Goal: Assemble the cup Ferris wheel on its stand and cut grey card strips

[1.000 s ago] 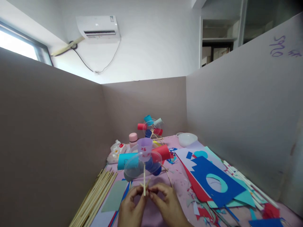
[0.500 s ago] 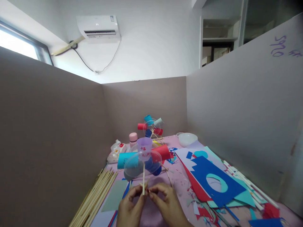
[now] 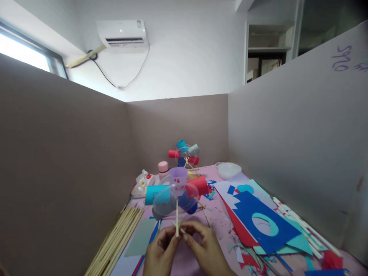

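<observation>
My left hand (image 3: pixel 159 251) and my right hand (image 3: pixel 202 249) meet at the bottom centre, fingertips pinched together around the foot of a thin upright wooden stick (image 3: pixel 177 216). The stick carries a paper wheel model (image 3: pixel 176 191): a clear plastic disc with a pale purple cup on top, a cyan paper roll at the left, a red roll at the right and a dark blue one below. Short crossed sticks lie right by my fingertips. What exactly each fingertip presses is hidden by the fingers.
A second, similar wheel model (image 3: pixel 185 153) stands at the back. A bundle of wooden sticks (image 3: pixel 117 239) lies at the left. Blue, red and teal paper sheets (image 3: pixel 261 220), a white bowl (image 3: pixel 229 170), a pink bottle (image 3: pixel 163 169) and scraps cover the pink table between grey partition walls.
My hands and the stick have stayed nearly in place; the view shifted slightly, and the fingers adjusted a little around the stick's base.
</observation>
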A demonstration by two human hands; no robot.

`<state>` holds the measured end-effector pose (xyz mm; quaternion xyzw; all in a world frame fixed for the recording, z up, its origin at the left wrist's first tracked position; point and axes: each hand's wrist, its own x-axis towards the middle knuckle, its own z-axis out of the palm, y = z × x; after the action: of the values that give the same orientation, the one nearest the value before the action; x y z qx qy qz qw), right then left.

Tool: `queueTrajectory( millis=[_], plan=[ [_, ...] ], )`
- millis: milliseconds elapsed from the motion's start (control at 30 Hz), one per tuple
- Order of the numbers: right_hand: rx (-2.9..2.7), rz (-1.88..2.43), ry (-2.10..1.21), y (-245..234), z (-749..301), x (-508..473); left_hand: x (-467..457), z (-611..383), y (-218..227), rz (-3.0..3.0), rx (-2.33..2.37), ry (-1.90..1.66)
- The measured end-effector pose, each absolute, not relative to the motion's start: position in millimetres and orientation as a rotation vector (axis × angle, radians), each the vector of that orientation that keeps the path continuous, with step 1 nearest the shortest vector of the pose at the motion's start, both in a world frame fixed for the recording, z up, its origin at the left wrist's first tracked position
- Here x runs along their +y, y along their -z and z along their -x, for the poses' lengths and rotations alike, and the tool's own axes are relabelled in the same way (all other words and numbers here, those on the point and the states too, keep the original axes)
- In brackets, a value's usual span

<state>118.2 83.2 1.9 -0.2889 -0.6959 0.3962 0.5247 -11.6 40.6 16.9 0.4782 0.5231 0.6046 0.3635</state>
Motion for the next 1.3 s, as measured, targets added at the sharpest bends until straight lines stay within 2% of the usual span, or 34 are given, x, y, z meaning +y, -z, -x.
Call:
queueTrajectory(
  millis=[300,433,933,1300],
  plan=[
    [-1.721,0.706,-0.742,-10.2,-121.0,81.2,42.5,5.9,-11.5,-1.164,1.317,-1.7],
    [-1.725,0.73,-0.694,-9.9,-121.8,82.7,46.1,9.5,-5.7,-1.25,1.35,-1.655],
    [-1.721,0.751,-0.73,-10.3,-123.8,82.3,51.4,10.4,-4.7,-1.312,1.35,-1.656],
    [-1.749,0.712,-0.757,-7.3,-126.7,82.4,45.4,1.1,-20.1,-1.295,1.336,-1.641]
  ],
)
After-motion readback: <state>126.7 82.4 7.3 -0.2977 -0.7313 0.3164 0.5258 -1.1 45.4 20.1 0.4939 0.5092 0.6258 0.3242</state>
